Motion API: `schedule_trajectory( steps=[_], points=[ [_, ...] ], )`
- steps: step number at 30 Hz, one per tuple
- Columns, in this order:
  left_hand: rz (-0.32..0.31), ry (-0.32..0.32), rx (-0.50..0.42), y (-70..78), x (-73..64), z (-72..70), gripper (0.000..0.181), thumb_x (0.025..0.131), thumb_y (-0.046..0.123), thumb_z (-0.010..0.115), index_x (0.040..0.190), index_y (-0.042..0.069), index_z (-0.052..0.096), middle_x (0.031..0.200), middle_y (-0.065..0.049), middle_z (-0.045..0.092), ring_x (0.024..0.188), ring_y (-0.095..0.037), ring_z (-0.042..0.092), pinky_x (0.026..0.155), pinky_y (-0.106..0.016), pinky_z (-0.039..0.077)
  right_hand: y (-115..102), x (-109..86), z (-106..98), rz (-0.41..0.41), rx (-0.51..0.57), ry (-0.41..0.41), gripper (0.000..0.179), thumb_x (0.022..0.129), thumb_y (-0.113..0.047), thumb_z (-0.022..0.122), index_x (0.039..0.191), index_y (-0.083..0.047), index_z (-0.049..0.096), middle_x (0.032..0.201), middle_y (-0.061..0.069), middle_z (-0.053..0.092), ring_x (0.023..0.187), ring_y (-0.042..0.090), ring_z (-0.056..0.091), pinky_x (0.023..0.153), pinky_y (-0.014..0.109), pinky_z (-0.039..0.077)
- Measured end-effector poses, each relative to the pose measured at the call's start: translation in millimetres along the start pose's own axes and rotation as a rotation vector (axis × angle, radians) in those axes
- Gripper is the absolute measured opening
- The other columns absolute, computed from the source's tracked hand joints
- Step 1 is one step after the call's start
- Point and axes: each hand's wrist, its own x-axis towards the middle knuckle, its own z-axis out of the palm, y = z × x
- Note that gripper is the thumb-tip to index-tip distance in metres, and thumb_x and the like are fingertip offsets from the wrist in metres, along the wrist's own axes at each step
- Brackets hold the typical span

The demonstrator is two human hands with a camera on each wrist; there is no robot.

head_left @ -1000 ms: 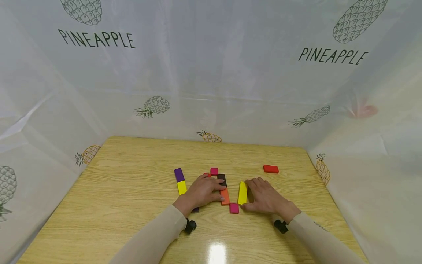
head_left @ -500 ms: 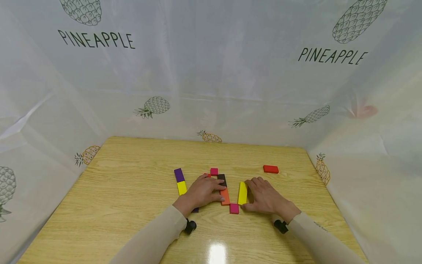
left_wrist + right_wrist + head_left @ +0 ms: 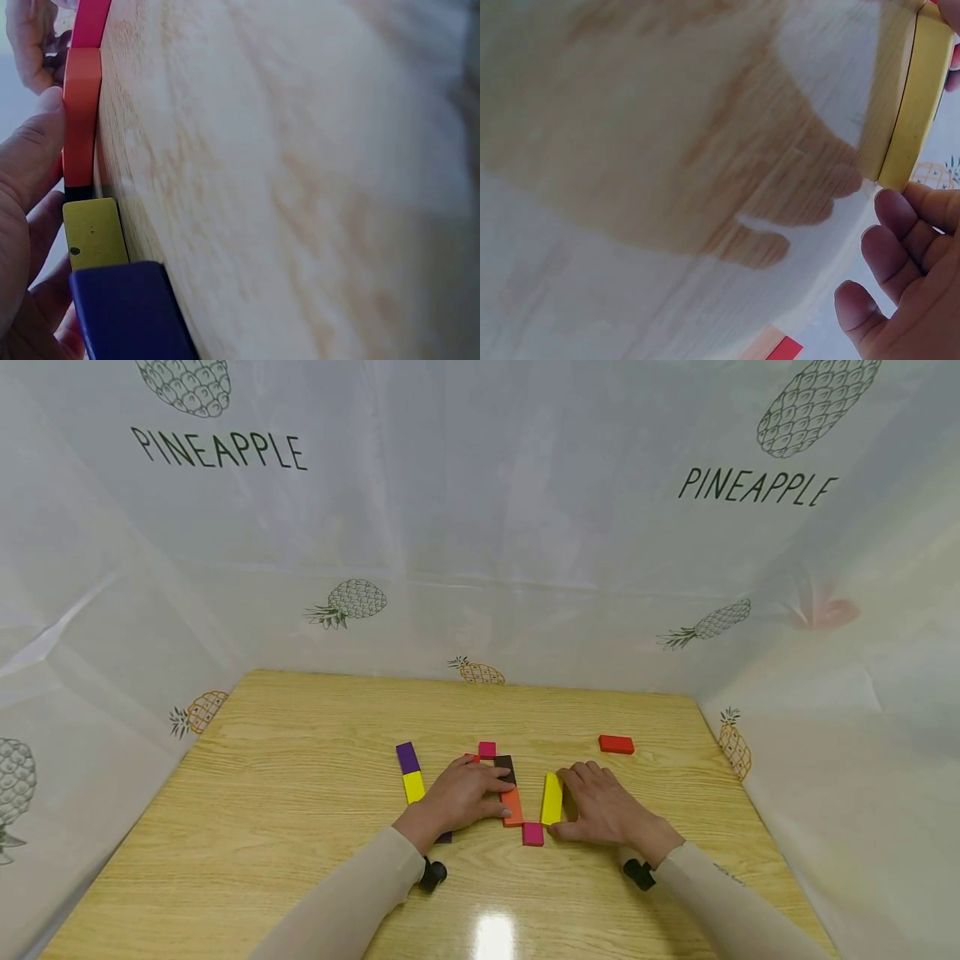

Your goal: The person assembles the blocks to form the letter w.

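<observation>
My left hand (image 3: 467, 795) lies over a row of flat blocks, with its thumb and index fingertip touching the orange block (image 3: 512, 807). Just beyond that sits a black block (image 3: 505, 770). My right hand (image 3: 600, 806) pinches a yellow block (image 3: 552, 798) lengthwise, index finger at its far end and thumb at its near end. Between the orange and yellow blocks, a pink square block (image 3: 532, 834) joins their near ends. In the left wrist view, the left thumb rests against the orange block (image 3: 81, 120). The right wrist view has the right fingertips at the end of the yellow block (image 3: 919, 97).
Left of the left hand runs a column with a purple block (image 3: 408, 758), another yellow block (image 3: 414, 787) and a dark block (image 3: 445, 837), partly covered. Another pink block (image 3: 487, 749) and a half-hidden red one (image 3: 472, 757) lie behind. A separate red block (image 3: 617, 744) lies at right.
</observation>
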Motion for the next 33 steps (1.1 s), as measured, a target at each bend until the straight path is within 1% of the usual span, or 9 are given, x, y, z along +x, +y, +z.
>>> schedule_trajectory(
  steps=[12, 21, 25, 27, 29, 32, 33],
  points=[
    [0.018, 0.003, -0.009, 2.6, -2.8, -6.6, 0.047, 0.100, 0.051, 0.068, 0.140, 0.027, 0.071, 0.155, 0.006, 0.059, 0.147, -0.021, 0.052, 0.128, -0.053, 0.027, -0.8, -0.1, -1.6, 0.003, 0.016, 0.001, 0.092, 0.085, -0.071, 0.070, 0.143, -0.001, 0.057, 0.129, 0.011, 0.061, 0.118, 0.029, 0.055, 0.101, 0.052, 0.049],
    [0.014, 0.009, -0.012, 1.4, -2.8, -5.3, 0.047, 0.100, 0.051, 0.068, 0.140, 0.028, 0.071, 0.155, 0.006, 0.059, 0.146, -0.021, 0.052, 0.128, -0.053, 0.027, -0.3, 0.4, -0.9, -0.002, 0.021, 0.014, 0.091, 0.085, -0.072, 0.070, 0.142, -0.002, 0.057, 0.128, 0.011, 0.061, 0.117, 0.029, 0.056, 0.100, 0.052, 0.050],
    [0.013, 0.009, -0.015, 0.9, -2.5, -4.4, 0.047, 0.099, 0.051, 0.069, 0.140, 0.028, 0.071, 0.155, 0.006, 0.059, 0.146, -0.021, 0.052, 0.128, -0.053, 0.027, 0.7, 0.3, -3.0, 0.003, 0.048, 0.019, 0.089, 0.087, -0.072, 0.069, 0.144, -0.004, 0.057, 0.129, 0.010, 0.062, 0.117, 0.029, 0.056, 0.101, 0.053, 0.049],
    [0.011, 0.009, -0.015, 1.2, -2.3, -4.1, 0.047, 0.099, 0.051, 0.069, 0.140, 0.028, 0.071, 0.155, 0.006, 0.059, 0.147, -0.021, 0.052, 0.128, -0.052, 0.026, 1.9, 0.8, -4.1, 0.005, 0.063, 0.035, 0.085, 0.089, -0.067, 0.070, 0.144, -0.005, 0.058, 0.129, 0.010, 0.062, 0.117, 0.029, 0.057, 0.103, 0.054, 0.049],
    [0.010, 0.008, -0.015, 1.6, -2.1, -3.8, 0.047, 0.099, 0.051, 0.070, 0.140, 0.028, 0.071, 0.155, 0.006, 0.059, 0.147, -0.021, 0.052, 0.128, -0.052, 0.026, 3.7, 1.7, -4.6, 0.004, 0.063, 0.071, 0.075, 0.093, -0.061, 0.070, 0.142, -0.004, 0.060, 0.127, 0.010, 0.063, 0.117, 0.029, 0.058, 0.103, 0.054, 0.049],
    [0.008, 0.007, -0.013, 2.5, -2.1, -3.5, 0.047, 0.099, 0.051, 0.070, 0.140, 0.028, 0.071, 0.155, 0.006, 0.059, 0.147, -0.021, 0.051, 0.128, -0.052, 0.026, 8.4, 3.9, -4.4, -0.005, 0.047, 0.152, 0.059, 0.099, -0.046, 0.069, 0.137, -0.001, 0.063, 0.123, 0.012, 0.065, 0.113, 0.031, 0.060, 0.104, 0.056, 0.050],
    [0.008, 0.006, -0.013, 2.8, -2.1, -3.3, 0.047, 0.099, 0.051, 0.070, 0.140, 0.028, 0.071, 0.155, 0.006, 0.059, 0.147, -0.021, 0.051, 0.128, -0.052, 0.026, 10.7, 4.5, -4.1, -0.006, 0.039, 0.182, 0.055, 0.100, -0.042, 0.070, 0.134, 0.000, 0.064, 0.121, 0.012, 0.065, 0.111, 0.032, 0.060, 0.101, 0.055, 0.051]
  ],
)
